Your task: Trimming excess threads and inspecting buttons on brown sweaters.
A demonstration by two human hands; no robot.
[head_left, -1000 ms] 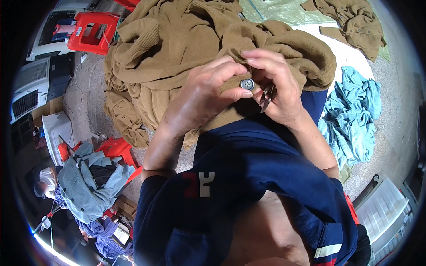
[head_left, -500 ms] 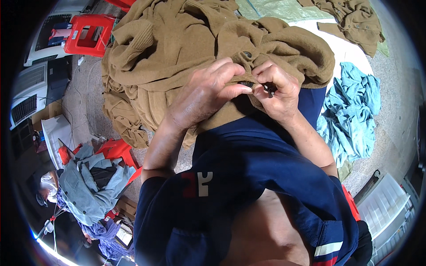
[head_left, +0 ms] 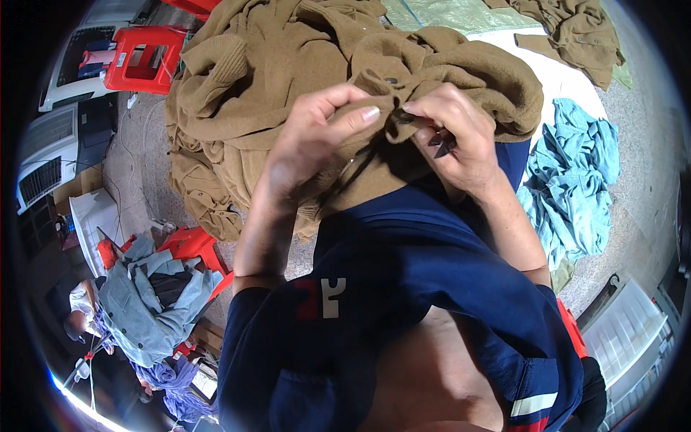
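A brown knit cardigan [head_left: 288,79] with dark buttons is spread in front of me and over my lap. My left hand [head_left: 317,129] grips its button edge, the fingers mostly behind the cloth and the thumb on top. Opposite it, my right hand [head_left: 457,133] pinches the folded edge between thumb and forefinger. Tucked in the right palm is a pair of small dark thread snips [head_left: 443,144], the pointed tips sticking out toward the left hand. One dark button [head_left: 391,81] shows just above the fingers; the cloth between the hands is bunched.
Light blue garments [head_left: 572,180] lie heaped on the right. More brown cardigans [head_left: 576,36] rest on a white surface at the far right. Red stools [head_left: 144,61] stand at the left, one under a grey-blue jacket [head_left: 147,302]. Another person [head_left: 83,309] is at the lower left.
My left hand has shifted a little left, its thumb now lifted apart from the right hand. My right hand has turned, rolling the cardigan edge over; the snips' tips now point down-left.
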